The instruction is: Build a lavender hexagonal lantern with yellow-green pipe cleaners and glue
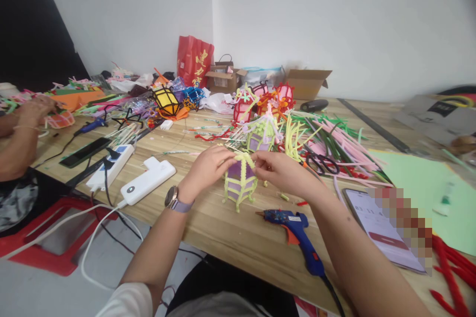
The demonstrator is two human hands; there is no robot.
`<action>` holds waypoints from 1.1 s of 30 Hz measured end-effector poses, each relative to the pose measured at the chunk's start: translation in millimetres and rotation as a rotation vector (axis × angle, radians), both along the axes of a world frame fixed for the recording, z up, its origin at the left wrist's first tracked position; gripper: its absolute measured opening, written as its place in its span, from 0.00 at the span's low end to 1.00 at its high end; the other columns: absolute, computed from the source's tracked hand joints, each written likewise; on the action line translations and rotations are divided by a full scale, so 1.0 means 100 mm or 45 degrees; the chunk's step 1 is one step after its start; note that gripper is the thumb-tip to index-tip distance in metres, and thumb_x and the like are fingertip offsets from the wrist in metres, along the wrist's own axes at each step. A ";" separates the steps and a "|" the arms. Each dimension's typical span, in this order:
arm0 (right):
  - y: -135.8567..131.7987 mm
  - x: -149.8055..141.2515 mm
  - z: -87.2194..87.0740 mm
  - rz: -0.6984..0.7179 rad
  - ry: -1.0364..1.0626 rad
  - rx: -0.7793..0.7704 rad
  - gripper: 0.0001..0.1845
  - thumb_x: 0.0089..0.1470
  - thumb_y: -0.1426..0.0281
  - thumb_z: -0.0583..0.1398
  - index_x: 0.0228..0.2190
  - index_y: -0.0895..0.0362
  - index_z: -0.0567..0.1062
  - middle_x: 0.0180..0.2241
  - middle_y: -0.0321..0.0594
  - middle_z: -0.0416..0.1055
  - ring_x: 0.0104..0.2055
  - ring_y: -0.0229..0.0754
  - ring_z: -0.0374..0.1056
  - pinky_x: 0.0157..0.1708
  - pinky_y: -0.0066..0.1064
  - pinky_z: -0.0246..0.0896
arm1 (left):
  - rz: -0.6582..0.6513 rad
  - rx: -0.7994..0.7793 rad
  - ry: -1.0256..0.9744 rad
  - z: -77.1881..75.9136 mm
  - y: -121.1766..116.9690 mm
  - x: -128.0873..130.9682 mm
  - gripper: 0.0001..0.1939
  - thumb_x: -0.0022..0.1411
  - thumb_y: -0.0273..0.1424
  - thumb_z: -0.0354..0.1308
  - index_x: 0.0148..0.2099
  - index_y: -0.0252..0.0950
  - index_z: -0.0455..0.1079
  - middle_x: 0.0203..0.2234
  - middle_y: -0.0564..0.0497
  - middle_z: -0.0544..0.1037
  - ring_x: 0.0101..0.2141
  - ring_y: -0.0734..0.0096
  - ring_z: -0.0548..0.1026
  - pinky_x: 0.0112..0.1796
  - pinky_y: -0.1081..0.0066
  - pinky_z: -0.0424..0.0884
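A small lantern [240, 185] of purple panels framed in yellow-green pipe cleaners stands on the wooden table [230, 237] in front of me. My left hand [208, 166], with a watch on its wrist, pinches the lantern's top from the left. My right hand [282, 171] pinches the same top from the right. Both hands have their fingers closed on the yellow-green pipe cleaner at the top. A blue glue gun [297, 235] lies on the table just below my right forearm.
Black scissors [323, 163] and a heap of pipe cleaners [334, 143] lie behind my right hand. A phone [386, 233] rests at right by green paper [420, 183]. A white power bank [148, 181] and power strip [111, 166] sit left. Another person's hand [31, 111] works at far left.
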State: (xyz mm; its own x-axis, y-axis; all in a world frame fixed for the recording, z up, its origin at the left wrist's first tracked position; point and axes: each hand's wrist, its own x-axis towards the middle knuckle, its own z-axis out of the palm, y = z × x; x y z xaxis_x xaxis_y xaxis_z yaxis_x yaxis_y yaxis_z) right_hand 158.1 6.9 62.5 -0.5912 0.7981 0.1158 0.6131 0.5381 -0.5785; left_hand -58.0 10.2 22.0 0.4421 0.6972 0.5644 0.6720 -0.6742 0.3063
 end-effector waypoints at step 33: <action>0.33 0.30 -0.25 -0.062 -0.313 0.082 0.31 0.48 0.66 0.65 0.55 0.55 0.68 0.54 0.50 0.69 0.49 0.51 0.70 0.47 0.41 0.65 | 0.078 -0.037 -0.009 0.00 -0.02 0.02 0.12 0.66 0.33 0.51 0.38 0.36 0.75 0.32 0.47 0.79 0.35 0.65 0.73 0.38 0.68 0.66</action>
State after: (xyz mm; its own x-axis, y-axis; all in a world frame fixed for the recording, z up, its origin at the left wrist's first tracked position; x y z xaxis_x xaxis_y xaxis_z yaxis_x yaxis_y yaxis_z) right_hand 188.3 40.3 37.6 -0.5688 0.8221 0.0250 0.7573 0.5353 -0.3741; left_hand -55.8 8.5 21.7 0.3946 0.7386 0.5465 0.7094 -0.6229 0.3296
